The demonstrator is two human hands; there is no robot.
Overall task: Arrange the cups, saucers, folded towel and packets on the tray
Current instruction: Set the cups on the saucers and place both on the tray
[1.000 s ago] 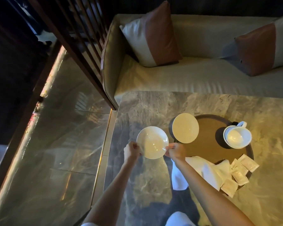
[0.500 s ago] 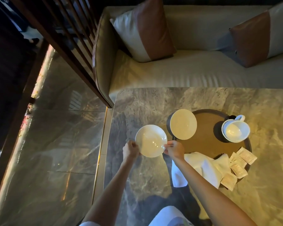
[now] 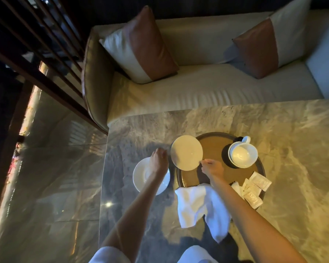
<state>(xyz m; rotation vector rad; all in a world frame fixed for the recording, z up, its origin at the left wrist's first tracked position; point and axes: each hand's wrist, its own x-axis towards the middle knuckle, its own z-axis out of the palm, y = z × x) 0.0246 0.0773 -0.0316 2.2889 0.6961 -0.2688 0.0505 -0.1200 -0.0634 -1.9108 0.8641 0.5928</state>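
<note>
Two saucers, one on the worktop

Both hands reach to the saucer (image 3: 186,152) that overlaps the left rim of the tray (image 3: 213,143); the right hand (image 3: 212,168) pinches its near edge; the left hand (image 3: 159,161) is loosely closed beside it, whether touching I cannot tell; the second saucer (image 3: 142,176) lies on the worktop (image 3: 292,139); the cup (image 3: 242,153), towel (image 3: 199,204) and packets (image 3: 254,186) stay at the tray.

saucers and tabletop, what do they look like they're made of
Saucers: likely glazed white ceramic, smooth with soft sheen. Tabletop: looks like polished grey marble or a lookalike, veined and reflecting light.
</note>
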